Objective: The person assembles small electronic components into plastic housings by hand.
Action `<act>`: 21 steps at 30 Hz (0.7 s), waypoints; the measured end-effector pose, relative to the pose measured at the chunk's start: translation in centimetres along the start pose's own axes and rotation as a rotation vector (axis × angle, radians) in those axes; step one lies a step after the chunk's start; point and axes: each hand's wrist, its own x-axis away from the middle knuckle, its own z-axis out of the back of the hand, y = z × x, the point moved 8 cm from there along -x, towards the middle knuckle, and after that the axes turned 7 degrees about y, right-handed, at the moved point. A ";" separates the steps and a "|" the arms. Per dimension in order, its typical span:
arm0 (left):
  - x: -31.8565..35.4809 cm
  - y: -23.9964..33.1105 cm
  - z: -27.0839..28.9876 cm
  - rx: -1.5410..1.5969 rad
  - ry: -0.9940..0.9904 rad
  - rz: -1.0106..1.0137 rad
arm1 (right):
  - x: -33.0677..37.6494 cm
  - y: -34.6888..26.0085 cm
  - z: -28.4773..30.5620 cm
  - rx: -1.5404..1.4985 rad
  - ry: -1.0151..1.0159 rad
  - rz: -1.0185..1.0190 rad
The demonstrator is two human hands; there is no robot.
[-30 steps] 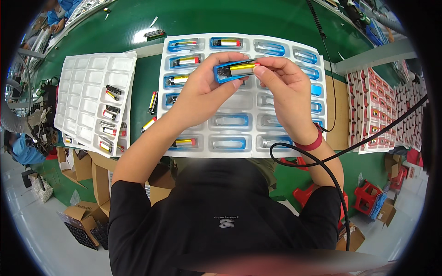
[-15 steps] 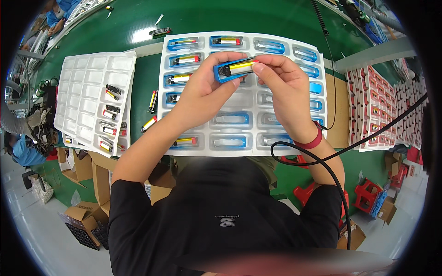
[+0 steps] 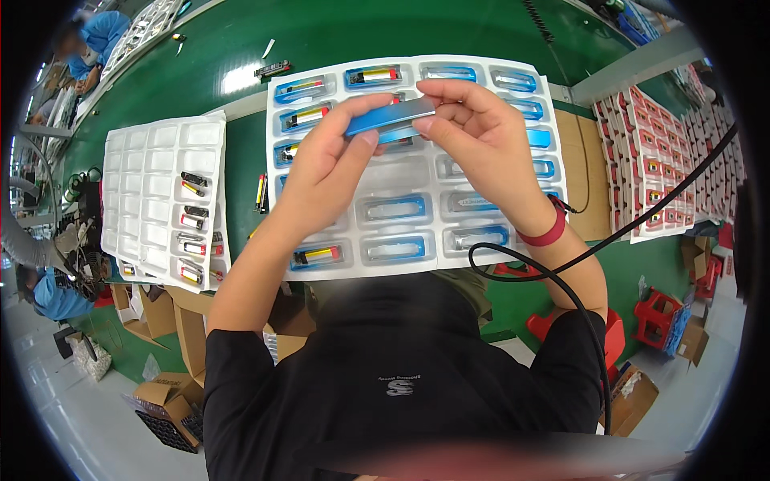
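A blue shiny casing is held in front of me above a white compartment tray, its smooth outer face toward me. My left hand grips its left end between thumb and fingers. The right end sits between the thumb and fingers of my right hand. What lies inside the casing is hidden now. Under my hands, the tray holds several blue casings, and those in its left part contain yellow, red and black battery cells.
Left of it, another white tray carries loose cells and black parts. Stacked trays with red pieces stand at the right. A black cable crosses my right arm. Far left, a person in blue sits by other trays.
The casing has been turned over in my hands: its open side with the yellow cell showed before, and its blue outer face shows now. Both hands have shifted slightly left.
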 end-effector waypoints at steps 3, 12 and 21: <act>0.5 0.3 0.3 -0.211 -0.012 0.064 | 0.4 -0.6 -0.1 0.166 0.009 0.199; 1.3 2.0 -0.2 -0.611 0.029 -0.416 | 2.6 -3.2 -1.6 0.597 0.016 0.660; 1.9 3.8 -1.6 -1.048 -0.126 -0.603 | 3.7 -3.1 -3.3 0.924 -0.190 0.716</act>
